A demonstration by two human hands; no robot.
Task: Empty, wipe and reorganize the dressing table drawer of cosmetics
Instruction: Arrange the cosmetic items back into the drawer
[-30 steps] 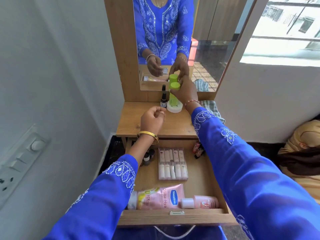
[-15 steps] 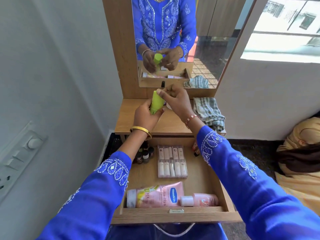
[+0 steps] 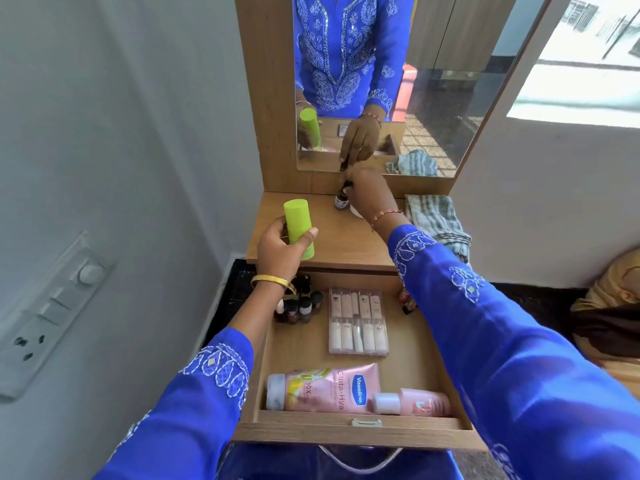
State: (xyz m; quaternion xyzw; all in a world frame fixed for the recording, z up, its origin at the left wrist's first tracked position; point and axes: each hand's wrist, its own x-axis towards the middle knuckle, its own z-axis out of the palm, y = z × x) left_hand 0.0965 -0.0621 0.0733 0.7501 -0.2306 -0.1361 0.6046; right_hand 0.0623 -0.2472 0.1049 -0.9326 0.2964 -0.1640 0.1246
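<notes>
Since half a second ago the green tube (image 3: 298, 226) has passed fully into the left hand (image 3: 282, 249), and the right hand (image 3: 369, 194) has gone back to the rear of the worktop (image 3: 332, 237), by the mirror (image 3: 433, 98). A second ago the tube stood there with the small dark dropper bottle (image 3: 343, 197); now it is over the worktop's front left part, just behind the open drawer (image 3: 346, 424).

The left grip is closed around the tube's lower half. The right hand's fingertips pinch the dropper bottle's cap, though the contact is partly hidden.

My reading: things are coming back to the drawer, so the reorganizing stage is under way, with the striped cloth (image 3: 436, 220) lying at the worktop's right end.

The tube's long axis runs near upright, leaning slightly left at the top, flat end up. The drawer already holds nail polish bottles (image 3: 301, 306), a clear case of tubes (image 3: 358, 322) and two pink lotion tubes (image 3: 325, 388).
</notes>
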